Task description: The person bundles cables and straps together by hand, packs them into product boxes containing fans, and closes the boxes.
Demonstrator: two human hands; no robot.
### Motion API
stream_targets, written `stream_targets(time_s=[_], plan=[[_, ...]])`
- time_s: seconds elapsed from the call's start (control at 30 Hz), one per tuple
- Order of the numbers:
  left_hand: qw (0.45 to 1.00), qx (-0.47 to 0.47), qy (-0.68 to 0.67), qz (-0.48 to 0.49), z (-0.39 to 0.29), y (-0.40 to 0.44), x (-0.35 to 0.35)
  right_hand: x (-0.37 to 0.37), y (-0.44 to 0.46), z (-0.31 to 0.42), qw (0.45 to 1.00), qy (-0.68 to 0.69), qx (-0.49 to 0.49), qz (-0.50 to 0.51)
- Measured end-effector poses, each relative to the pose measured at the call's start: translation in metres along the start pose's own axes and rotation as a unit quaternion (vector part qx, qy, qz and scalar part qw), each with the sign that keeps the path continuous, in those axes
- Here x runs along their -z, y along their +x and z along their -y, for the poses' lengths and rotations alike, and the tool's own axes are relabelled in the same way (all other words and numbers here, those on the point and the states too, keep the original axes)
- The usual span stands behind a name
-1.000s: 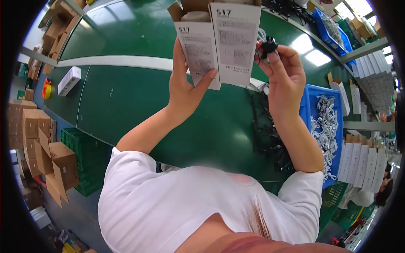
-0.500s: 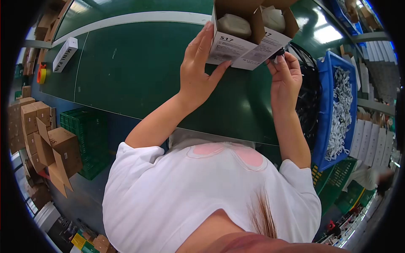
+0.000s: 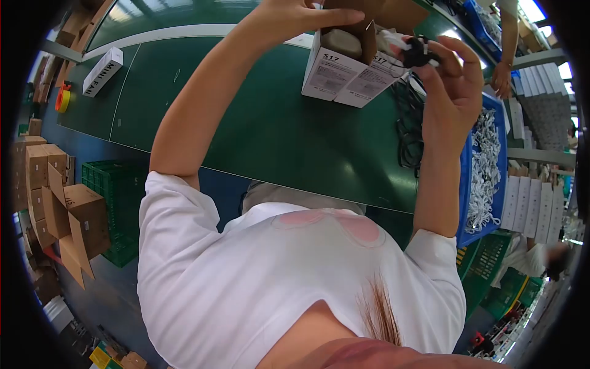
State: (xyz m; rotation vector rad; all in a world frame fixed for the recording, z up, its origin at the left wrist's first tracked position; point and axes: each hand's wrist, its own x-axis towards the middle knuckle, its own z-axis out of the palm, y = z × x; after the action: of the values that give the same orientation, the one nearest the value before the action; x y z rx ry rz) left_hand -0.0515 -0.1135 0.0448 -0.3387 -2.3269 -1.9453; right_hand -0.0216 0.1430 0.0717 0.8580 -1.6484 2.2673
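Two white S17 boxes stand side by side on the green table, the left box (image 3: pixel 330 72) and the right box (image 3: pixel 370 81), both with open brown flaps. A pale wrapped item (image 3: pixel 342 43) shows inside the left one. My left hand (image 3: pixel 307 13) is at the top of the boxes, thumb stretched over the opening; its other fingers are mostly out of frame or hidden. Over the right box's opening, my right hand (image 3: pixel 452 74) pinches a black coiled cable (image 3: pixel 419 51) with a whitish part beside it.
A blue tray (image 3: pixel 465 203) of white cables (image 3: pixel 484 178) stands at the right, beside black cables (image 3: pixel 408 123). A MINI FAN box (image 3: pixel 103 72) and yellow tape (image 3: pixel 63 98) lie at the left. Another person's hand (image 3: pixel 501 80) hangs at the upper right.
The boxes have been lowered and now stand on the table. My left hand has moved from their side to their top. My right hand has raised the black cable to the right box's opening.
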Motion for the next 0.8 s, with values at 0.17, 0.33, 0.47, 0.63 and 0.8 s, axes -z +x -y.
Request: stream_targets(time_s=[0.17,0.33,0.47,0.63,0.8], plan=[[0.959,0.069,0.180,0.209,-0.044,0.016,0.014,-0.029,0.016,-0.004,0.966,-0.192,-0.033,0.171],[0.935,0.134,0.236,0.227,-0.038,0.010,0.018,-0.036,0.026,0.000,0.867,-0.414,0.060,0.272],[0.964,0.129,0.089,0.216,-0.016,0.016,0.020,-0.041,0.039,0.005,0.740,-0.551,0.160,0.350],[0.964,0.065,0.075,0.246,-0.007,0.022,0.023,-0.054,0.045,0.003,0.704,-0.579,0.145,0.385],[0.958,0.053,0.114,0.259,-0.024,0.013,0.021,-0.052,0.042,-0.001,0.690,-0.574,0.124,0.422]])
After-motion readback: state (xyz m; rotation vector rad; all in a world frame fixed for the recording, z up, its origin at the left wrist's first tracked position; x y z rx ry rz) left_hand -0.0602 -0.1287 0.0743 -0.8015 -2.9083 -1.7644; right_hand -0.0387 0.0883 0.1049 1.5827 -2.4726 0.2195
